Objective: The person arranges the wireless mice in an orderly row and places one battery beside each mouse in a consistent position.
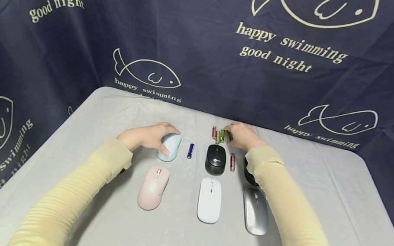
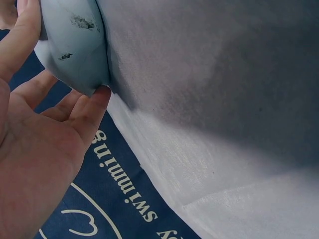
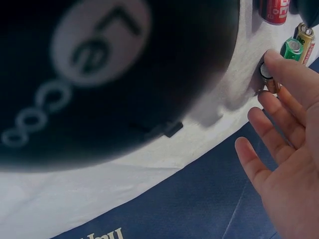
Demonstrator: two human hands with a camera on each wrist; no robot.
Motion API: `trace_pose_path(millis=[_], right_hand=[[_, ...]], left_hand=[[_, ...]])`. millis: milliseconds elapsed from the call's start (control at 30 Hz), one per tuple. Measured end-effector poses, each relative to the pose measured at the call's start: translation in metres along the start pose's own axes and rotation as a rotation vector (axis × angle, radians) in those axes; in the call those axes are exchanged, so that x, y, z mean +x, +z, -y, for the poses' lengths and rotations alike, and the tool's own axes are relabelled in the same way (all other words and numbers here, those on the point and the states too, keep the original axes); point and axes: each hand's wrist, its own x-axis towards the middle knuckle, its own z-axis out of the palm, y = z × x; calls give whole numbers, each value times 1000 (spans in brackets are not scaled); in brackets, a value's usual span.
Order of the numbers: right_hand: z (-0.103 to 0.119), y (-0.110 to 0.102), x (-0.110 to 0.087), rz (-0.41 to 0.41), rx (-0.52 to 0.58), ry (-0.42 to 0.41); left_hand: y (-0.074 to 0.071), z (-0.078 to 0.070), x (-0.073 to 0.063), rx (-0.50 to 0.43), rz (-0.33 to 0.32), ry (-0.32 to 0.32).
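Observation:
In the head view my left hand (image 1: 148, 135) grips a light blue computer mouse (image 1: 173, 147), thumb at the near end and fingers at the far end. Dark smudges mark the mouse (image 2: 75, 42) in the left wrist view. Towards the back of the table, my right hand (image 1: 245, 137) pinches a dark and copper AA-type battery (image 1: 229, 135) between thumb and fingertips. Beside it stand or lie a green battery (image 1: 222, 135), a gold one (image 1: 218, 137) and a red one (image 1: 213, 132). A blue battery (image 1: 190, 151) lies right of the light blue mouse.
A black mouse (image 1: 216, 160) has a red battery (image 1: 232, 162) at its right. Another black mouse (image 1: 250, 173) is partly hidden under the right forearm. Nearer lie pink (image 1: 153, 188), white (image 1: 209, 200) and silver (image 1: 255, 211) mice. Dark printed cloth (image 1: 209, 55) hangs behind the grey table.

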Motion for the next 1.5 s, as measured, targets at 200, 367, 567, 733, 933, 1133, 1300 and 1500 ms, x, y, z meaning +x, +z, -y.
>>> trace_pose_path(millis=[200,367,567,733,933,1133,1300,1500], right_hand=[[-1,1,1,6,-7,6],[0,0,1,15,-3,22],[2,-3,-1,20,-6,23],[2,-5,-2,8,-11,-3],[1,-4,-3,16,-26,-7],[-2,-3,-5,12,-33,-10],[-5,-2,-7,6,-45,9],[-5,-6,-11,7,-34,40]], left_hand=[[2,2,1,4,-5,5],[3,2,2,3,-3,-1],[2,1,2,3,-3,-1],[1,0,1,7,-3,2],[2,0,0,6,-6,4],[2,1,-1,-1,-8,-1],[2,0,-1,-7,-8,-1],[2,0,-2,-6,-9,0]])
